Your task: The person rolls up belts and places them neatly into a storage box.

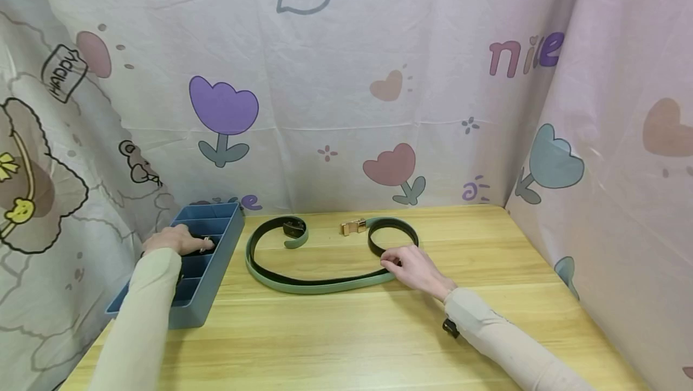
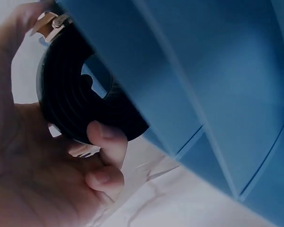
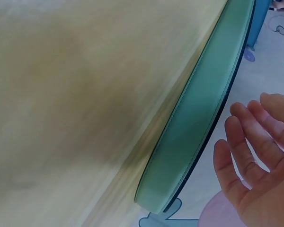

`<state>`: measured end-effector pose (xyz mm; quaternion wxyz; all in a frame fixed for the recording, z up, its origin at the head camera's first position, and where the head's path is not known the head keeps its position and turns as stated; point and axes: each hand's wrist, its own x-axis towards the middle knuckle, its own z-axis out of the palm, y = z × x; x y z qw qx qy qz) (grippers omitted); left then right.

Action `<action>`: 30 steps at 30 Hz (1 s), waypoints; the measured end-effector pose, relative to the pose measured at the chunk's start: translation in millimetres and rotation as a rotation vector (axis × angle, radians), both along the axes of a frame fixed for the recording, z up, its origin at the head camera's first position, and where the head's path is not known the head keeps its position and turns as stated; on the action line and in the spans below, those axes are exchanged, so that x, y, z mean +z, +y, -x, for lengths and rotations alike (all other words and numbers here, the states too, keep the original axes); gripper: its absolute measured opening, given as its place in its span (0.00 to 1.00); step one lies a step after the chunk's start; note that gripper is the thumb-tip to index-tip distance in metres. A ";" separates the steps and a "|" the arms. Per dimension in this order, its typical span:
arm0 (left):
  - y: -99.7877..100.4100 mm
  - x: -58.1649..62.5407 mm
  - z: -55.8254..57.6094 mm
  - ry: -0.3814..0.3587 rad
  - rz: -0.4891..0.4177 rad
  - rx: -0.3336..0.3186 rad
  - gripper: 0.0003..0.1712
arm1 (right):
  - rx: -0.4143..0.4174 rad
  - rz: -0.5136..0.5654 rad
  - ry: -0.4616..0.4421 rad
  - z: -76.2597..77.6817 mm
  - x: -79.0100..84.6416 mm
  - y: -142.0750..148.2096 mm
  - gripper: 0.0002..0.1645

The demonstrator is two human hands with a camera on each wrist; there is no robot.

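Observation:
At the left, my left hand (image 1: 170,240) reaches into a blue divided box (image 1: 216,283). It grips a rolled-up black belt (image 2: 61,90), thumb near the gold buckle (image 2: 51,26) and fingers under the coil, beside a divider. A long belt (image 1: 325,287), green outside and black inside, lies on its edge in a loose curve. Its gold buckle (image 1: 354,227) is at the back, and a dark patch shows near its curled other end. My right hand (image 1: 417,270) is at the belt's right bend. In the right wrist view its fingers (image 3: 236,137) are loosely bent, apart from the green strap.
The box stands at the left side of the wooden table (image 1: 303,343). Something dark (image 1: 180,280) shows in a nearer compartment, partly hidden by the left sleeve. A printed curtain (image 1: 325,78) hangs behind the table and along both sides.

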<state>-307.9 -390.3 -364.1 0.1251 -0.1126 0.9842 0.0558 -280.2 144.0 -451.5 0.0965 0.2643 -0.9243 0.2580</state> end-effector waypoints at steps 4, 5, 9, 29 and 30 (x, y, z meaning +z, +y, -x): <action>-1.1 -12.6 3.7 -0.010 0.001 0.025 0.57 | 0.002 -0.003 -0.004 0.6 -1.5 -1.3 0.09; -1.4 -15.2 4.4 -0.011 0.004 0.032 0.56 | 0.001 -0.005 -0.008 0.7 -1.8 -1.5 0.09; -1.6 -20.6 7.9 -0.001 0.012 0.044 0.56 | -0.009 0.000 -0.003 1.3 -2.7 -1.9 0.09; 2.5 -13.3 4.3 0.180 0.034 0.121 0.38 | -0.127 0.033 0.008 21.0 -0.8 12.5 0.10; 3.9 -13.0 4.6 0.196 0.039 0.129 0.34 | -0.149 0.037 0.009 24.5 0.5 15.4 0.10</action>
